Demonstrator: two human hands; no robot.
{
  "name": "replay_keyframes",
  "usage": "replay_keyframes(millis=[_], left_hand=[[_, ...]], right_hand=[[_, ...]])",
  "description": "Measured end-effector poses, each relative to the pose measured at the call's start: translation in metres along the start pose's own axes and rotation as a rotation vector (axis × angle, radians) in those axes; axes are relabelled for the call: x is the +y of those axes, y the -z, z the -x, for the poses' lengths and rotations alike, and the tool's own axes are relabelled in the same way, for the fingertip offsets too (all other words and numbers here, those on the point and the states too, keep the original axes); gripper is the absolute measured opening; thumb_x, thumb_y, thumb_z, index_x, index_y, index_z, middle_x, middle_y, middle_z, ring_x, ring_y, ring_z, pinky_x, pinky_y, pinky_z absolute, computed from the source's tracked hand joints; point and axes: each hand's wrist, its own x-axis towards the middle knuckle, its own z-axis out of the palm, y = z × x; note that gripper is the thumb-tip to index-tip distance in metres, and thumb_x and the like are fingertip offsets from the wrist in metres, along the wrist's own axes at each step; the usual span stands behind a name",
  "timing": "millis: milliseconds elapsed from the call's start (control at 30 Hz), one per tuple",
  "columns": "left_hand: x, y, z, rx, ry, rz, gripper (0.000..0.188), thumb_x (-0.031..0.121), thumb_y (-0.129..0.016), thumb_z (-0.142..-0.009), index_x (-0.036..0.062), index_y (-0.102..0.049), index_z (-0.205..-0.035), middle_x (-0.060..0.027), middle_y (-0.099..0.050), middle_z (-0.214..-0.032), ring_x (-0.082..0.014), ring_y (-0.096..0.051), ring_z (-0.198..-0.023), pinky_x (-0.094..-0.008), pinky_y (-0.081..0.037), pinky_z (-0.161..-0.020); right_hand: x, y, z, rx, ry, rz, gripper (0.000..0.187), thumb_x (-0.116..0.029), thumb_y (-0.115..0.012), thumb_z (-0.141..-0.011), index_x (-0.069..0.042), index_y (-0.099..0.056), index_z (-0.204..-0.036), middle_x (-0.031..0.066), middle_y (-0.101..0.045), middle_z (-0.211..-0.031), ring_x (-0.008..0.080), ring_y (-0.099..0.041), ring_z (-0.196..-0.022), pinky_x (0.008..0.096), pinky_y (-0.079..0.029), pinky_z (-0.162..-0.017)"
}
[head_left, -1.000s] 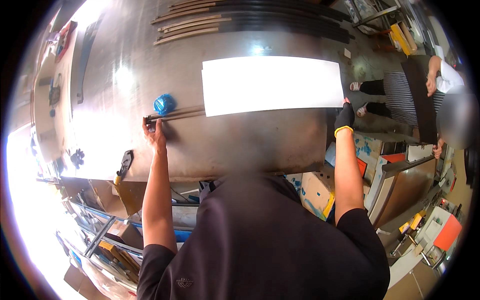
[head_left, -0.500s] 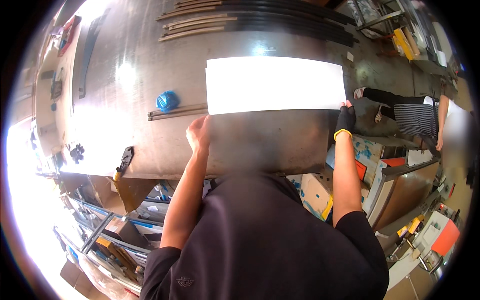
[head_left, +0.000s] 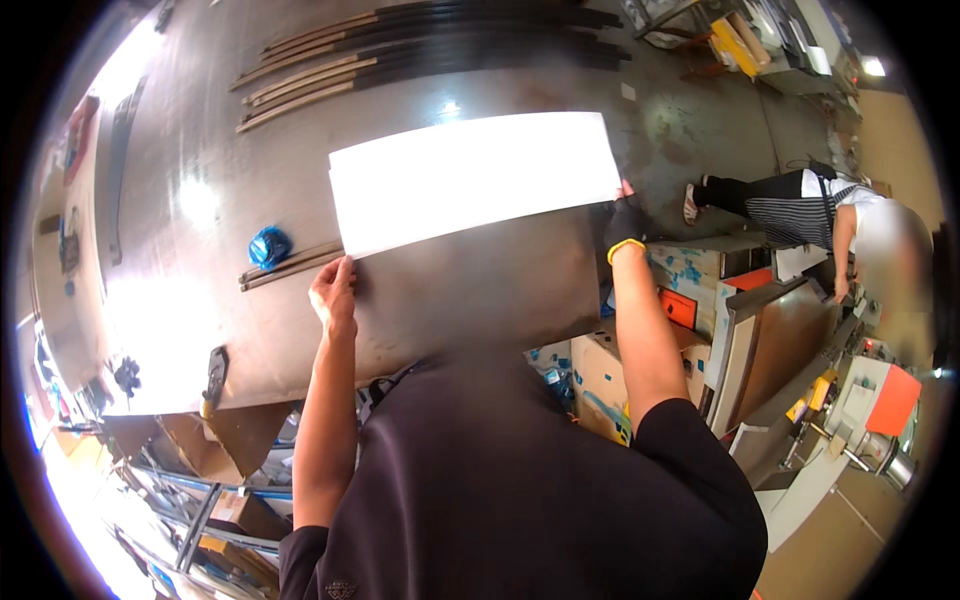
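Note:
A long white sheet (head_left: 475,183) spans the space between my hands over the metal-topped table (head_left: 450,310), tilted with its right end farther away. My left hand (head_left: 333,294), bare, pinches its near left corner. At the near right corner my right hand (head_left: 626,216) grips it, wearing a dark fingerless glove with a yellow band at the wrist. Beside my left hand lie several thin brown strips (head_left: 290,266), partly under the sheet, with a crumpled blue plastic bundle (head_left: 269,247) against them.
Long dark bars (head_left: 440,45) lie across the table's far side. A black-handled tool (head_left: 216,377) rests near the front left edge. Cardboard boxes (head_left: 600,375) stand below on the right. Another person in a striped apron (head_left: 795,220) stands at the right.
The view has turned, so the sheet and both hands now appear farther left, with the sheet slanted. Both hands keep their hold on its corners.

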Motion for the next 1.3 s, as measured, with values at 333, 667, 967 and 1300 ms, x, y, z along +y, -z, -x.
replay_keyframes(millis=[333,667,967,1300], left_hand=[[0.000,0.003,-0.006,-0.099,-0.074,-0.003,0.023,0.021,-0.075,-0.102,-0.0007,-0.075,-0.110,0.0028,-0.068,-0.087,-0.0046,-0.056,-0.077,-0.0205,-0.044,-0.070],[0.014,0.000,-0.018,0.043,-0.157,-0.255,0.033,0.030,-0.078,-0.095,0.0001,-0.080,-0.108,-0.0081,-0.078,-0.092,-0.0160,-0.069,-0.084,-0.0320,-0.055,-0.079],[0.011,-0.010,-0.012,0.111,-0.198,-0.391,0.032,0.032,-0.076,-0.095,0.0028,-0.080,-0.106,-0.0121,-0.079,-0.089,-0.0227,-0.073,-0.080,-0.0367,-0.057,-0.079],[0.002,-0.022,-0.003,0.204,-0.321,-0.407,0.024,0.026,-0.076,-0.096,0.0025,-0.075,-0.100,-0.0111,-0.075,-0.083,-0.0243,-0.070,-0.076,-0.0390,-0.057,-0.075]], right_hand=[[0.062,-0.052,-0.004,-0.157,-0.338,-0.638,0.043,-0.036,-0.046,-0.111,-0.003,-0.073,-0.108,0.0161,-0.074,-0.105,0.0295,-0.070,-0.096,0.0408,-0.053,-0.090],[0.079,-0.058,-0.007,-0.221,-0.387,-0.766,0.012,-0.028,-0.067,-0.104,-0.017,-0.067,-0.102,-0.0024,-0.061,-0.088,0.0153,-0.065,-0.080,0.0321,-0.058,-0.075],[-0.006,-0.002,0.000,-0.135,-0.920,-1.340,0.020,-0.027,-0.069,-0.105,-0.013,-0.068,-0.119,0.0003,-0.066,-0.103,0.0160,-0.066,-0.091,0.0335,-0.061,-0.082],[0.002,-0.005,0.000,-0.115,-0.891,-1.268,0.030,-0.030,-0.068,-0.106,-0.012,-0.066,-0.130,0.0021,-0.067,-0.116,0.0176,-0.067,-0.100,0.0325,-0.060,-0.088]])
